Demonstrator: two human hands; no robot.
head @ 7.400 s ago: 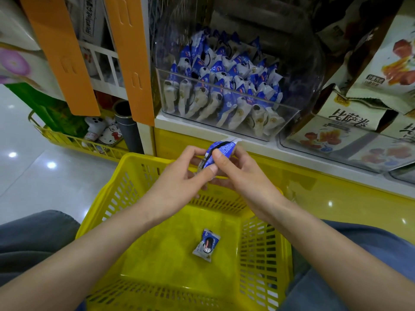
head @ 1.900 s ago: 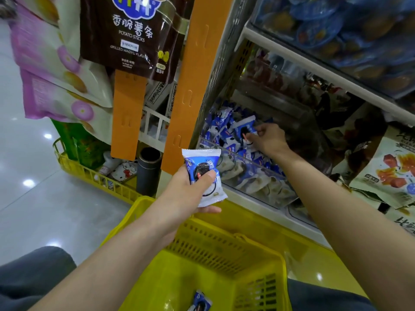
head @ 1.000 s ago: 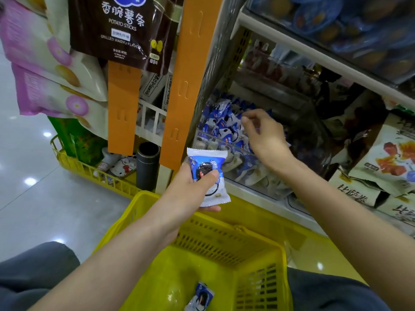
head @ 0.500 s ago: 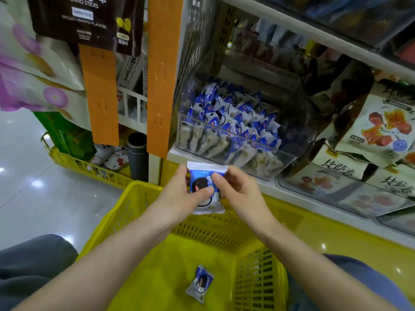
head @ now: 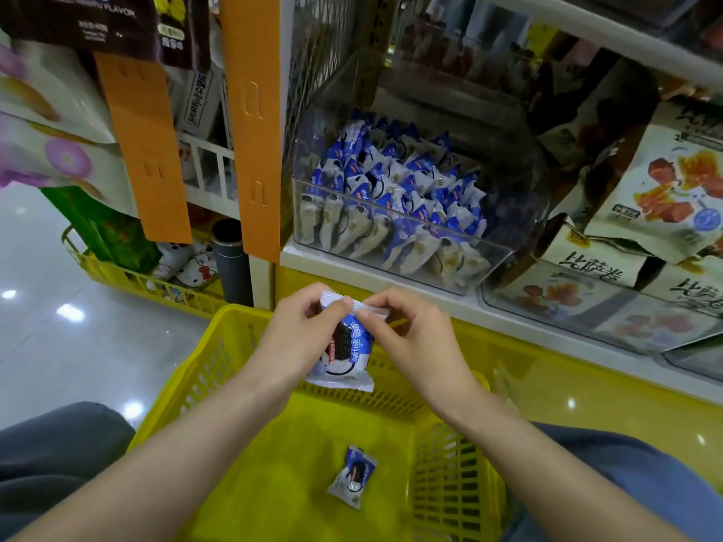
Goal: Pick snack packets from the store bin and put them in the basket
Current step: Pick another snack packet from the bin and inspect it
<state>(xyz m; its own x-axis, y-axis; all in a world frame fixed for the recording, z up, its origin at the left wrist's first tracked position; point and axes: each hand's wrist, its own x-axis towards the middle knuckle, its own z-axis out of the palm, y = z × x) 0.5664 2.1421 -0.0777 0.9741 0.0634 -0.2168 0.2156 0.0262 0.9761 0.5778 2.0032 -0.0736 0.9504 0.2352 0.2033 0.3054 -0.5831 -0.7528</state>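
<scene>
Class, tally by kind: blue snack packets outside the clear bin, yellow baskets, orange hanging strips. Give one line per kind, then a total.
Snack packets outside the bin: 2 (held packet, lying packet)
Yellow baskets: 2 (near basket, far basket)
Orange strips: 2 (left strip, right strip)
Total: 6

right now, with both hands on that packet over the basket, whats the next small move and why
Probably lower the packet a little and let go, so it drops into the basket. The left hand and right hand both pinch its top edge, and it hangs above the basket's open floor, where a second packet already lies.
</scene>
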